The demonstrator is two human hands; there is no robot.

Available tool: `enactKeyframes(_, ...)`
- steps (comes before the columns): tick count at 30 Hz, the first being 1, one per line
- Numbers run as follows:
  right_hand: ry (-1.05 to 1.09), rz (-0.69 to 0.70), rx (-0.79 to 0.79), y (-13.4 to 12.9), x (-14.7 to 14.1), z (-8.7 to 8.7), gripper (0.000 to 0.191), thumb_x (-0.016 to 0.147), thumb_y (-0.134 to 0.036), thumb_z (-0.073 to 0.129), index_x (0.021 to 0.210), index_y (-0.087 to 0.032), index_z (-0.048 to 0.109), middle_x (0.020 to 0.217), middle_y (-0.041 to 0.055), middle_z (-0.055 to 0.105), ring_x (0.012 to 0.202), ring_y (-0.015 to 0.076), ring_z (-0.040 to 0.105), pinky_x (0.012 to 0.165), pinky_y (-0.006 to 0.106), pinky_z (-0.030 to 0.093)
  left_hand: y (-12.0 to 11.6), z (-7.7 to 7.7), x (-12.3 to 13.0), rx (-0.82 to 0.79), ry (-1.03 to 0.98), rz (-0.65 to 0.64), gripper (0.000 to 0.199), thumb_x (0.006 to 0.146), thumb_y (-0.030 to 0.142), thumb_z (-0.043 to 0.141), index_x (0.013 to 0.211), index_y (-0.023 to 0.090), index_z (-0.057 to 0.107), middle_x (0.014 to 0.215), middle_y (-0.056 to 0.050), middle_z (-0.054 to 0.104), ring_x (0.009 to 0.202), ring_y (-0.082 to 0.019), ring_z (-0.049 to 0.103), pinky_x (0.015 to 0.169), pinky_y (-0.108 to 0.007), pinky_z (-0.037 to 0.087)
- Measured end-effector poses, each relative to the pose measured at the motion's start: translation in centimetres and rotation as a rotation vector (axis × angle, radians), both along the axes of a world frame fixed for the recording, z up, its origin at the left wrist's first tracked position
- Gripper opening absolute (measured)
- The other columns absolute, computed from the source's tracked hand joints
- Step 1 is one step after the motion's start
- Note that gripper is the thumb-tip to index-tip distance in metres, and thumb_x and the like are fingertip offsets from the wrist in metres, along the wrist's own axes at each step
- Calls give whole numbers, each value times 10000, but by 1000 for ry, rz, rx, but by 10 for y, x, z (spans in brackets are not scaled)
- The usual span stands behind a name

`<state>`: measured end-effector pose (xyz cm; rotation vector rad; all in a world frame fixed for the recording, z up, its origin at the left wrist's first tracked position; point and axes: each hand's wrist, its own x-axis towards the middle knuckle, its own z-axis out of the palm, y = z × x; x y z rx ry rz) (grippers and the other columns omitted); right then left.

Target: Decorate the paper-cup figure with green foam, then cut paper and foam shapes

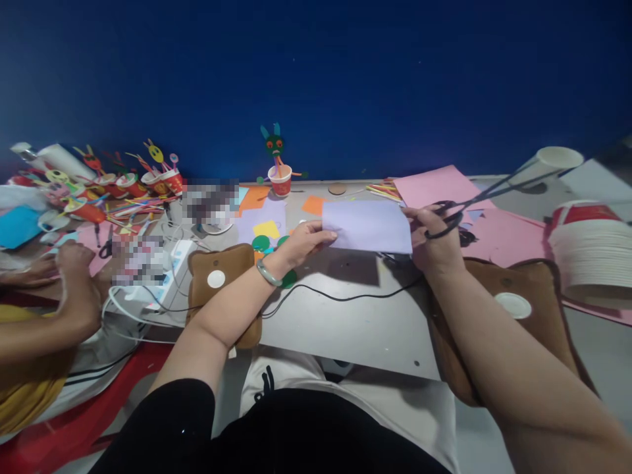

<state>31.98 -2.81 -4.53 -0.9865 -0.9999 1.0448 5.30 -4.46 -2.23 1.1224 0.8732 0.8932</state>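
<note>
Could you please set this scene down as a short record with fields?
Left hand: pinches the left edge of the purple paper
Right hand: at the paper's right edge, holding scissors
Far side of table: red paper cup with a green-headed figure
Right side: pink paper, stack of paper cups
Far left: another person's hand

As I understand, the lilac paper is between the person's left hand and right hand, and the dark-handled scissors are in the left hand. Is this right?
Not quite: the head view shows the dark-handled scissors in the right hand. The lilac paper is indeed between that hand and the left hand.
</note>
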Motion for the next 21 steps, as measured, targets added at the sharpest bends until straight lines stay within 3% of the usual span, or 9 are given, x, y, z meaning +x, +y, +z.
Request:
enactKeyframes(4, 137, -39, -48, -4, -4, 5, 499, 652, -575, 887, 734, -243, 524, 800, 17, 700, 629, 123, 598, 598, 286, 490, -8, -8, 13, -32, -205, 189, 328, 763, 305, 839, 678, 181, 547, 528, 104, 435, 410, -13, 311, 443, -206, 190)
enactKeyframes(10, -322, 34, 15, -32, -29, 7, 530, 801, -720, 778, 843, -192, 777, 689, 48, 721, 636, 188, 674, 670, 338, 559, -21, -9, 30, -82, -276, 262, 483, 686, 426, 917, 624, 174, 509, 547, 90, 466, 426, 1, 312, 435, -208, 213)
enactKeyframes(14, -511, 47, 8, -45, -40, 9, 477, 877, -688, 720, 810, -217, 755, 697, 61, 730, 659, 215, 672, 730, 385, 567, -24, -6, 32, -112, -272, 254, 432, 740, 353, 871, 630, 189, 486, 535, 96, 438, 430, -10, 323, 443, -212, 251)
enactKeyframes(17, -626, 70, 93, -46, -40, 10, 486, 916, -676, 671, 719, -233, 709, 789, 92, 730, 869, 274, 708, 821, 416, 569, -21, -3, 29, -148, -241, 283, 385, 816, 289, 774, 633, 202, 446, 536, 87, 430, 446, -29, 366, 460, -213, 296)
enactKeyframes(19, -708, 131, 170, -45, -38, 9, 484, 905, -672, 676, 683, -242, 675, 800, 98, 711, 1002, 316, 702, 912, 451, 559, -18, 0, 26, -167, -216, 304, 332, 866, 278, 707, 660, 205, 457, 556, 66, 473, 480, -52, 430, 482, -219, 337)
enactKeyframes(21, -812, 233, 218, -44, -36, 7, 445, 878, -645, 706, 688, -245, 658, 837, 109, 724, 1009, 336, 704, 935, 480, 551, -15, 3, 22, -163, -215, 308, 281, 900, 272, 662, 696, 207, 481, 590, 44, 525, 530, -75, 499, 516, -230, 384)
